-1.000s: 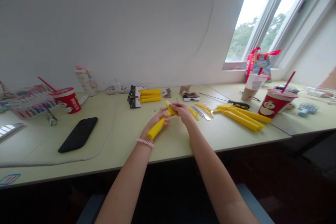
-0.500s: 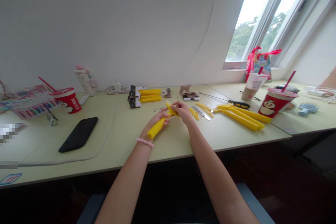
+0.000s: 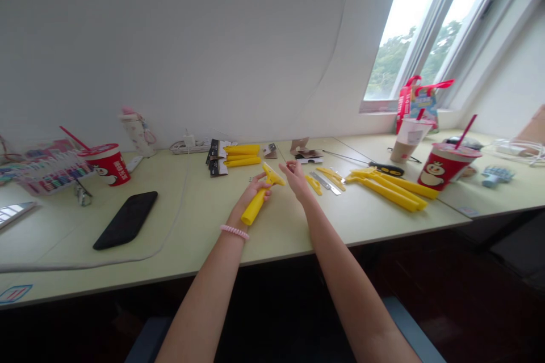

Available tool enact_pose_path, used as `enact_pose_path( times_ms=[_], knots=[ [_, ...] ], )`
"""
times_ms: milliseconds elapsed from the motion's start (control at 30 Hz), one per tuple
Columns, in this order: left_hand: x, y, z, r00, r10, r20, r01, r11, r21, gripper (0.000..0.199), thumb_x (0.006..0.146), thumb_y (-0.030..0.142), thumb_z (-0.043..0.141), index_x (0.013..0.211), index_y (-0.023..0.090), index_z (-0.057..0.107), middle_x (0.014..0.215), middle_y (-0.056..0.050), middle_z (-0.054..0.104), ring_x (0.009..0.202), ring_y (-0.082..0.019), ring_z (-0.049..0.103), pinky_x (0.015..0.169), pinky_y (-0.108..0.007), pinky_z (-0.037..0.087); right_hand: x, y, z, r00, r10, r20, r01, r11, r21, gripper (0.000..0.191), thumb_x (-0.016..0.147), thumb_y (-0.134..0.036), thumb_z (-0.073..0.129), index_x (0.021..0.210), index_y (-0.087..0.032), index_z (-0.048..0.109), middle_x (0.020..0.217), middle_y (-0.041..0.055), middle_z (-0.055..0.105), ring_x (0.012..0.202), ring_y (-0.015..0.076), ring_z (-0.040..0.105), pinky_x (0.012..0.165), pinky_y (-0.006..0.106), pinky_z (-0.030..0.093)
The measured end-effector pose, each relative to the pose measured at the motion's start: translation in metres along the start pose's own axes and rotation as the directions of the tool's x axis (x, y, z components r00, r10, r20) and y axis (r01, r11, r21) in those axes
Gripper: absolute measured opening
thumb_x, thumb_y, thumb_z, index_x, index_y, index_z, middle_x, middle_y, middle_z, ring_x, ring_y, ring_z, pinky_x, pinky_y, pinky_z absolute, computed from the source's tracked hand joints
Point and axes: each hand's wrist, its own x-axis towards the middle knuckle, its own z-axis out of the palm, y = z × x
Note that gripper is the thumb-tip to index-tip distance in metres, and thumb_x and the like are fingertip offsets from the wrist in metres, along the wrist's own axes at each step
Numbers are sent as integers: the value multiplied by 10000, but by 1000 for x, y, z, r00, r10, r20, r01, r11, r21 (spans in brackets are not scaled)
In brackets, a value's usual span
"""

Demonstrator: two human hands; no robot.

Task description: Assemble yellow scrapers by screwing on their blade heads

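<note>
Yellow plastic scraper [image 3: 254, 209] wrapped in my left grip [image 3: 258, 188], right of the black phone [image 3: 125, 220].
My left fingers close firmly round the shaft just under the head, which points up and away from me; holding this near the head looks steadiest for fine work. My right grip [image 3: 296, 177] stands half open, fingers curled, holding nothing, just beside the scraper. More yellow parts [image 3: 385, 193] and a steel strip [image 3: 324, 183] lie farther right of the phone on the counter [image 3: 340, 221].
</note>
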Motion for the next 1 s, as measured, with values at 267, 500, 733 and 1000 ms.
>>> enact_pose_path(
  times_ms=[267,500,733,1000],
  knots=[
    [8,-2,-8,990,71,-118,-80,995,-67,634,677,36,515,1260,215,339,866,-57,572,435,-19,462,381,-126,370,2,-3,-22,960,-275,-48,273,961,-45,214,760,-385,508,838,-187,485,646,1,595,478,98,444,471,222,335],
    [13,-7,-12,993,68,-98,-63,997,55,633,655,50,546,1235,204,343,816,-43,568,436,-40,482,376,-146,373,-8,-13,-32,872,-380,-310,352,925,-144,304,758,-454,543,693,-158,542,544,-11,527,489,99,444,466,216,333],
    [12,-9,-11,999,36,-33,-32,993,115,628,644,62,560,1225,194,360,848,-61,573,438,-44,490,374,-152,365,-16,-17,-29,788,-567,-240,472,807,-355,230,833,-367,464,727,-176,537,622,2,565,529,110,463,530,225,366],
    [12,-8,-10,998,41,-51,-35,992,120,638,638,68,563,1230,191,358,868,-67,566,440,-44,491,374,-156,366,-17,-16,-28,779,-594,-201,482,772,-414,221,838,-349,452,694,-189,504,580,-3,549,495,115,459,513,229,356]
  ],
)
